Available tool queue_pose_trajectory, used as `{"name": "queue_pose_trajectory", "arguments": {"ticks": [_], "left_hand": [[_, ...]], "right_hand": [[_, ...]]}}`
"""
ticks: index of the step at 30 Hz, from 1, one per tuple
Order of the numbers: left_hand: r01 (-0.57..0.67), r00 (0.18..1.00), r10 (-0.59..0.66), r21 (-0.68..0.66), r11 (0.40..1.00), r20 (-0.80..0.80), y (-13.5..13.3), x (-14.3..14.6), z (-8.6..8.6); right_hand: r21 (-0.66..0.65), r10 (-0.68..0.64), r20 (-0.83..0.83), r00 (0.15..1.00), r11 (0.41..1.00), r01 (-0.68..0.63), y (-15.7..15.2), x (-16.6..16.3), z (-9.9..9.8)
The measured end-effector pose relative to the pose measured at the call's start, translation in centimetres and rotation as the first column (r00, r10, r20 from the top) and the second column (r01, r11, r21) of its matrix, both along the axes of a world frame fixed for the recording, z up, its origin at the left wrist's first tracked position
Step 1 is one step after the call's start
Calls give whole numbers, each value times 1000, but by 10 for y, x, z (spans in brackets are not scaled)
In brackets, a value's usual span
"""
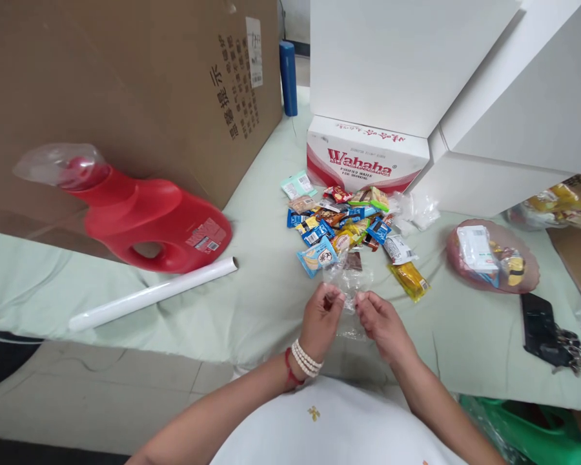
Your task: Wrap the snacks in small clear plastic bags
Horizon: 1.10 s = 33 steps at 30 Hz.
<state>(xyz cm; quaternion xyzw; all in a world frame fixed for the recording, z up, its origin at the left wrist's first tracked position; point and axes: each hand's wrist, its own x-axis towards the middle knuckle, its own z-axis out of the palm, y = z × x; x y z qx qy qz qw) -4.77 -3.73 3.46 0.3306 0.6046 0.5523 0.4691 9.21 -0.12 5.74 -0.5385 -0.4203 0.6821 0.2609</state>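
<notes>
Between both hands a clear plastic bag (349,284) is stretched out just above the front of the table. My left hand (323,316), with beaded bracelets at its wrist, pinches one side of it. On the other side, my right hand (380,323) grips the bag between thumb and fingers. Right beyond the bag lies a loose pile of wrapped snacks (336,223) in many colours. A light blue snack packet (318,257) is nearest the left hand, and a yellow packet (409,280) lies beyond the right hand.
A red jug (155,219) and a white roll (155,294) lie left, by a large cardboard box (174,84). Behind the pile stands a Wahaha carton (368,155). At right are a pink bowl (532,271) of packets, a black phone (537,323) and keys (574,352).
</notes>
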Motion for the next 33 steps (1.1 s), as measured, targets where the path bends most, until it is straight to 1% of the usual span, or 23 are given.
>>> {"name": "queue_pose_trajectory", "arguments": {"ticks": [2, 4, 6, 9, 12, 16, 19, 22, 24, 26, 28, 30, 33], "left_hand": [[28, 1000, -28, 47, 998, 0, -4, 3, 1], [-22, 999, 20, 59, 998, 30, -7, 2, -2], [-93, 993, 90, 34, 995, 79, -7, -1, -6], [-145, 980, 146, -21, 989, 137, -5, -7, -12], [-190, 965, 197, -58, 980, 173, -4, -11, -14], [-206, 951, 220, -87, 975, 215, 0, -17, -9], [-228, 933, 250, -114, 967, 258, 5, -23, -2], [-251, 914, 279, -131, 959, 294, 11, -30, 2], [-251, 909, 283, -139, 958, 305, 15, -35, 3], [-236, 910, 272, -148, 960, 312, 18, -41, 4], [-183, 921, 230, -172, 968, 314, 20, -51, 5], [-129, 928, 193, -209, 969, 320, 19, -63, 8], [-51, 917, 145, -253, 966, 371, 15, -80, 13]], "right_hand": [[15, -11, -6, 1000, 1000, 11, -1, -8, -3], [29, -42, -15, 999, 999, 43, 1, -13, -5], [53, -80, -13, 997, 995, 80, 2, -13, -6], [86, -115, -24, 993, 990, 116, 2, -10, -6], [52, -124, -30, 992, 991, 125, 0, -6, -3], [8, -86, 40, 995, 996, 86, 2, 3, 4], [-9, -21, 98, 995, 1000, 22, 7, 13, 10], [1, 63, 98, 993, 998, -64, 10, 21, 15], [-40, 128, 59, 990, 991, -126, 12, 25, 18], [-114, 174, -2, 985, 978, -173, 15, 31, 21], [-183, 185, -65, 981, 964, -194, 20, 42, 24], [-258, 148, -126, 981, 950, -177, 27, 55, 26], [-378, 13, -222, 975, 921, -98, 39, 74, 23]]}}
